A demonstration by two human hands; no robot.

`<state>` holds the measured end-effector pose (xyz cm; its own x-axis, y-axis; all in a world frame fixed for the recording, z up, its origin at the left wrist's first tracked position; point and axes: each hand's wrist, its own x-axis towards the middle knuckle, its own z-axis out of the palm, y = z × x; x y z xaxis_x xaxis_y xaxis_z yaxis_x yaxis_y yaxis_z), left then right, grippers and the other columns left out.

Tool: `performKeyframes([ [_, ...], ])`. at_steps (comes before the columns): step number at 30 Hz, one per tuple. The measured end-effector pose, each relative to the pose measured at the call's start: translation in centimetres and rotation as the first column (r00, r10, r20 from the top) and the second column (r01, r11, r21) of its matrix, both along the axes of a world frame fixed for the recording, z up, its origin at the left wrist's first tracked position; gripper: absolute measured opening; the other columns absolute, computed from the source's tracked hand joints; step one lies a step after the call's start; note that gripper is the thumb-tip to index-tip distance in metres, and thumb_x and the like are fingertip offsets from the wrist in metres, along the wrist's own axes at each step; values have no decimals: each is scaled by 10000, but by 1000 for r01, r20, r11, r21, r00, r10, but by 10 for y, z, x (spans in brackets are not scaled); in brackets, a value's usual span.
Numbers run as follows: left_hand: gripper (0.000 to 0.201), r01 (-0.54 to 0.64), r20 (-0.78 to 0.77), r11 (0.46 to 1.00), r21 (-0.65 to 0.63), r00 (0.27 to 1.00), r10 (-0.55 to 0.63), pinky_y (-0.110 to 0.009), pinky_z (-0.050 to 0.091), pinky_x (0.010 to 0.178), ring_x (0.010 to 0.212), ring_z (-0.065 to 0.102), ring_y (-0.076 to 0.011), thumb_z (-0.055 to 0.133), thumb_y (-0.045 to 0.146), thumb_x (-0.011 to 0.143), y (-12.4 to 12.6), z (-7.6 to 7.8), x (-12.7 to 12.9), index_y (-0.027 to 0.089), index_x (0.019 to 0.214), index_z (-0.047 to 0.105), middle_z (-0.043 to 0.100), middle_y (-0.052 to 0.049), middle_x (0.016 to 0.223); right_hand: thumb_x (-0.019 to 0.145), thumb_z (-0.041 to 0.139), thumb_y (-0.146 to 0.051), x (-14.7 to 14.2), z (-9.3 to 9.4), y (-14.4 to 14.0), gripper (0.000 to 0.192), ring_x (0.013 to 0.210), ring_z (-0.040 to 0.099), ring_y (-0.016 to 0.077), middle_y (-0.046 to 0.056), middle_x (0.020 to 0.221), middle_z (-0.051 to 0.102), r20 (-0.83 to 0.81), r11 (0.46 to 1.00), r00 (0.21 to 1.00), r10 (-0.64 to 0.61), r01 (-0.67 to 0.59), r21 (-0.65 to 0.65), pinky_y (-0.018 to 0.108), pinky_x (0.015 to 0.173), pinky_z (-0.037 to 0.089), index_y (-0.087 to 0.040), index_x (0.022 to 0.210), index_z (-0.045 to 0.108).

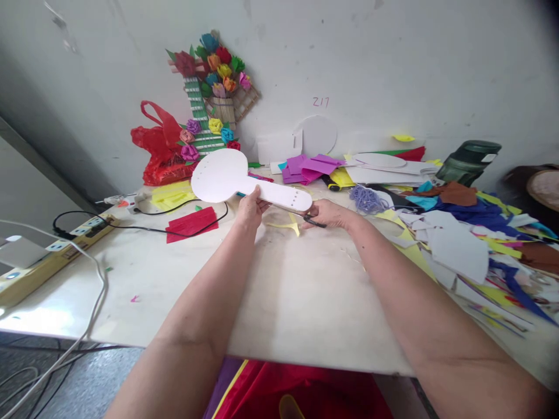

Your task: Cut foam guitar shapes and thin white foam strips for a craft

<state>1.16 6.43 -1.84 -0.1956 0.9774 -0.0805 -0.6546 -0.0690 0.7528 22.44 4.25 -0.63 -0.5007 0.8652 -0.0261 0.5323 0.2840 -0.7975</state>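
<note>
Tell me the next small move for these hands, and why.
Probably firm up the left hand's grip on the white paddle-shaped piece before working the dark-handled tool, apparently scissors: the right hand holds it close by the piece's narrow end, while the left hand grips farther back, near the round part.

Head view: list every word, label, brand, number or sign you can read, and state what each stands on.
"217", the first character possibly a Z: written in red on the wall.
Pale label on the dark green bottle: too small to read.
No other text is legible.
</note>
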Motion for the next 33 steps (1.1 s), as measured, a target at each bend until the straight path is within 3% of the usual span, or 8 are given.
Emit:
performKeyframes([
  [7, 80, -46, 55, 999, 19, 997, 45, -317, 507, 787, 661, 656, -141, 545, 212, 823, -1, 1, -4, 147, 868, 556, 648, -15, 642, 528, 716, -448, 11, 0, 7, 427, 552, 517, 99, 3, 641, 630, 215, 976, 965, -147, 107, 189, 202, 511, 380, -148, 832, 696],
  [11, 81, -98, 85, 993, 63, 992, 93, -341, 501, 801, 652, 654, -136, 537, 229, 830, 2, 0, -9, 156, 864, 551, 647, -10, 651, 538, 706, -488, 6, 0, 7, 447, 542, 515, 105, 5, 617, 626, 240, 908, 914, -327, 233, 349, 199, 487, 346, -167, 849, 717],
  [16, 90, -125, 154, 987, 104, 982, 108, -375, 496, 814, 685, 657, -154, 530, 239, 835, 4, 1, -14, 157, 863, 554, 665, -30, 707, 599, 650, -535, -7, -4, 6, 479, 419, 492, 84, -12, 556, 583, 157, 916, 921, -356, 312, 251, 192, 420, 348, -166, 900, 696],
  [22, 117, -75, 272, 989, 130, 961, 37, -358, 485, 839, 806, 656, -169, 508, 250, 848, -2, 9, -17, 164, 885, 578, 680, -46, 774, 619, 610, -578, -45, -2, -15, 452, 458, 565, 119, 16, 560, 604, 222, 974, 948, -227, 216, 74, 195, 409, 381, -179, 816, 692],
  [24, 125, -51, 289, 988, 144, 957, 7, -347, 489, 832, 800, 657, -169, 504, 235, 848, -4, 13, -17, 150, 883, 588, 682, -53, 765, 621, 588, -602, -61, 2, -27, 431, 554, 603, 145, 27, 584, 630, 326, 963, 915, -238, 178, 204, 211, 488, 417, -199, 729, 699],
  [27, 97, -18, 307, 981, 192, 951, -43, -316, 506, 800, 756, 662, -159, 524, 183, 821, -5, 16, -17, 135, 858, 599, 684, -50, 733, 620, 569, -612, -83, 7, -44, 411, 769, 623, 199, 47, 743, 684, 436, 877, 832, -344, 118, 466, 257, 628, 442, -230, 696, 700],
  [30, 98, -19, 329, 976, 216, 943, -55, -231, 516, 733, 733, 662, -134, 536, 112, 782, -4, 16, -16, 138, 843, 608, 686, -33, 722, 650, 561, -545, -98, 10, -52, 371, 804, 616, 208, 59, 817, 687, 479, 875, 804, -352, 101, 473, 265, 643, 439, -222, 769, 699],
  [33, 138, -51, 347, 974, 222, 937, -30, -171, 508, 683, 710, 659, -108, 527, 55, 754, -3, 13, -15, 140, 823, 612, 688, -21, 720, 635, 599, -456, -103, 12, -53, 320, 785, 610, 195, 43, 825, 681, 494, 928, 834, -245, 55, 367, 249, 621, 435, -224, 834, 693],
])
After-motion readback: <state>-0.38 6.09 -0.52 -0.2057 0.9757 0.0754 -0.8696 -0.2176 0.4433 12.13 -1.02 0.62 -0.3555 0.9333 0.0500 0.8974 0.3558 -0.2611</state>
